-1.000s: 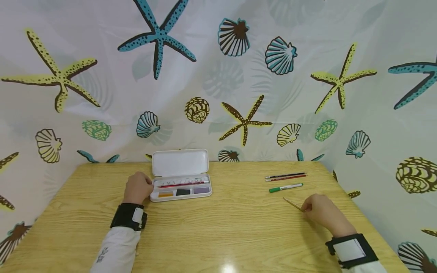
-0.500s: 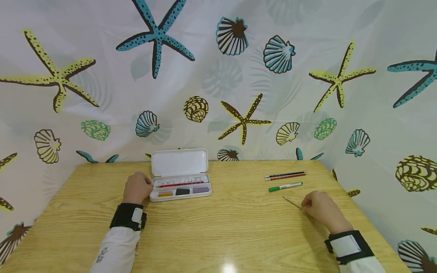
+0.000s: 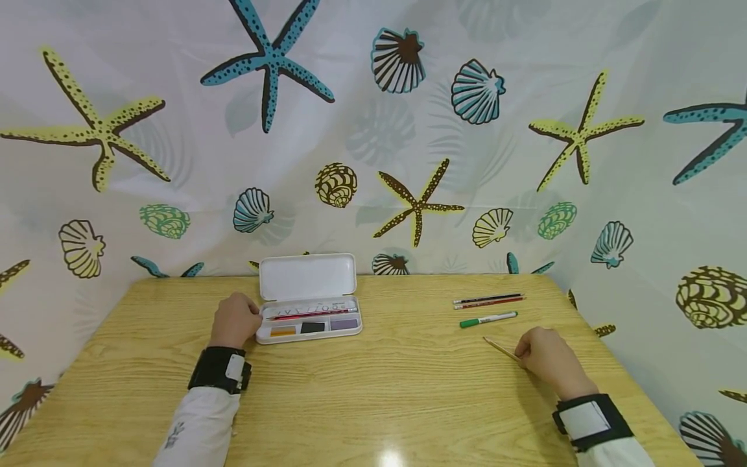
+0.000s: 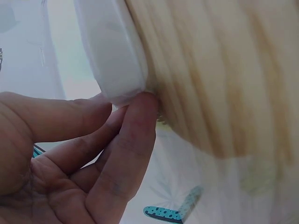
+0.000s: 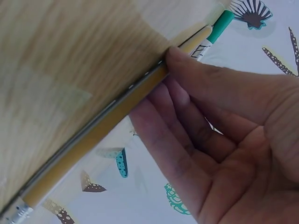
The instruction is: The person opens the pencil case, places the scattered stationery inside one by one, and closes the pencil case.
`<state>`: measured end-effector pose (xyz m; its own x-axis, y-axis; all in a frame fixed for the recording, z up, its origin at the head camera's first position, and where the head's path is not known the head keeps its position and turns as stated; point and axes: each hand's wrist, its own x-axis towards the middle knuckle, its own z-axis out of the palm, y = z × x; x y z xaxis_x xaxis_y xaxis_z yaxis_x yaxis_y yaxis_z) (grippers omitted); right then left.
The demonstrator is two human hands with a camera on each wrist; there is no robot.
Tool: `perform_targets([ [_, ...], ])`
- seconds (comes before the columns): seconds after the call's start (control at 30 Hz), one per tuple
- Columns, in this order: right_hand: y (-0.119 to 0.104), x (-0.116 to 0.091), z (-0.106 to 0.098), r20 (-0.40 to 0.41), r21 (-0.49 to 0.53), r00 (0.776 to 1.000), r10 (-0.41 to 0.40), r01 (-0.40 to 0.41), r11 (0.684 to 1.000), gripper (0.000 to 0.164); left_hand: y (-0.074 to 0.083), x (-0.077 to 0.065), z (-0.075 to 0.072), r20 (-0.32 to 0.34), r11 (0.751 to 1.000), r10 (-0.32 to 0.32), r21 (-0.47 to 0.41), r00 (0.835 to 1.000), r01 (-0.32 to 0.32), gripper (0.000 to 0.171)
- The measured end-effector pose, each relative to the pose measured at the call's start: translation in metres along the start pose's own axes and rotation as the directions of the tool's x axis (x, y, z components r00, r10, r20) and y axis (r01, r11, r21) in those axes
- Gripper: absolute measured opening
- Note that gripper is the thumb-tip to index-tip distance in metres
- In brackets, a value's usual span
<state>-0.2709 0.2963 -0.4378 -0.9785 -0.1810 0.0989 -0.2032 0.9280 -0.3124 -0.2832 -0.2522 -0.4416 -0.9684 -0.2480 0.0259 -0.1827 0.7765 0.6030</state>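
Observation:
At the left of the head view my left hand (image 3: pixel 233 321) holds the left end of an open white pencil case (image 3: pixel 308 279). Up close in the left wrist view, thumb and finger pinch the rounded white corner of the case (image 4: pixel 112 51). Inside lie a red pencil (image 3: pixel 315 316), a clear ruler (image 3: pixel 309 308) and orange, black and purple blocks. On the right, my right hand (image 3: pixel 551 363) pinches a yellow pencil (image 3: pixel 500 349) low over the table. The right wrist view has thumb and fingers gripping this pencil (image 5: pixel 93 144) nearer its sharpened tip, its metal ferrule at lower left.
Beyond the right hand, a black pencil (image 3: pixel 487 298) and a red pencil (image 3: pixel 490 303) lie side by side on the wooden table (image 3: pixel 379 376). A green-capped white marker (image 3: pixel 489 320) lies just in front of them. Patterned cloth (image 3: pixel 362 130) rises behind the table.
My right wrist has drifted slightly to the left, while the yellow pencil stays in almost the same place. My left hand and the pencil case have not moved.

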Motion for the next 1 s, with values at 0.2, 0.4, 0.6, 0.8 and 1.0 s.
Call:
perform_targets([
  [0.2, 0.001, 0.0, 0.002, 0.007, -0.014, 1.0, -0.022, 0.022, 1.0, 0.015, 0.001, -0.001, -0.001, 0.007, 1.0, -0.01, -0.001, 1.0, 0.01, 0.012],
  [0.4, -0.004, 0.001, -0.003, 0.031, -0.02, 0.999, -0.031, 0.032, 0.999, 0.013, 0.003, -0.001, -0.002, 0.014, 1.0, -0.021, -0.007, 1.0, 0.021, 0.012],
  [0.6, -0.021, 0.001, -0.012, 0.018, -0.035, 0.996, -0.085, 0.085, 0.996, 0.014, 0.002, -0.001, -0.002, 0.007, 1.0, -0.02, -0.005, 1.0, 0.02, 0.012],
  [0.8, -0.038, 0.003, -0.018, 0.024, -0.038, 0.995, -0.097, 0.098, 0.994, 0.011, 0.003, -0.001, -0.002, 0.003, 1.0, -0.012, 0.0, 1.0, 0.012, 0.013],
  [1.0, -0.053, 0.007, -0.021, 0.035, -0.012, 0.993, -0.109, 0.109, 0.994, 0.007, 0.003, -0.002, -0.002, 0.002, 1.0, -0.008, 0.002, 1.0, 0.008, 0.013],
])
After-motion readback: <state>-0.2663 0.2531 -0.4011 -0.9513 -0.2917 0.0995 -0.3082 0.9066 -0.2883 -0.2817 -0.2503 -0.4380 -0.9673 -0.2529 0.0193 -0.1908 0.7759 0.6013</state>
